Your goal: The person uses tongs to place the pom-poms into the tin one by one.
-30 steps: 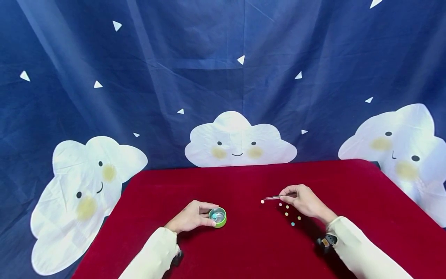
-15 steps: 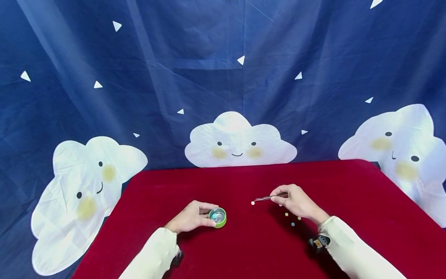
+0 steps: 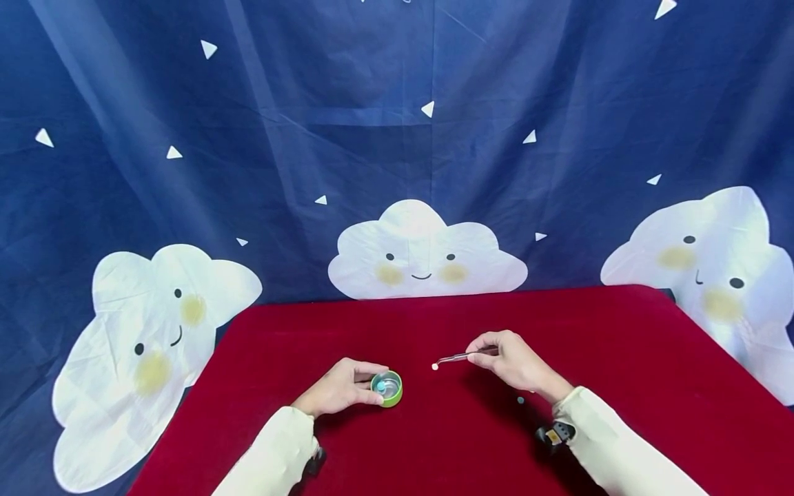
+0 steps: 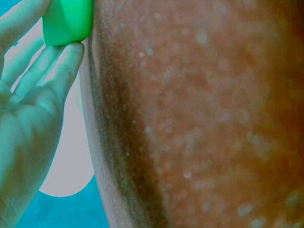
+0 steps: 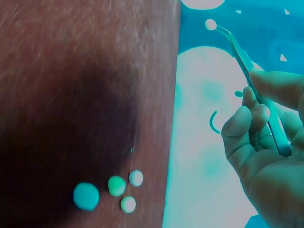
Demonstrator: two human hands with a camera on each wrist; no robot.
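Observation:
My left hand point(image 3: 341, 387) grips a small round container with a green rim point(image 3: 398, 396) between thumb and fingers. A light-blue ball point(image 3: 381, 386) lies inside it, against the left part of the silvery interior. My right hand point(image 3: 511, 362) pinches bent-tip tweezers point(image 3: 454, 357), whose tip holds a small pale ball point(image 3: 435, 366) above the cloth, right of the container. In the right wrist view the tweezers point(image 5: 243, 61) slant up with the pale ball point(image 5: 210, 24) at their point. The left wrist view shows fingertips touching the green wall point(image 4: 69, 23).
A red cloth point(image 3: 298, 331) covers the table. Under my right arm lies a blue ball point(image 3: 520, 399); the right wrist view shows this blue ball point(image 5: 86, 196) beside a green ball point(image 5: 117, 185) and two paler balls point(image 5: 136, 178). A blue curtain point(image 3: 372, 151) hangs behind the table.
My right hand has moved left with the tweezers and the pale ball, nearing the container. It now covers most of the loose balls in the head view. My left hand stays in place.

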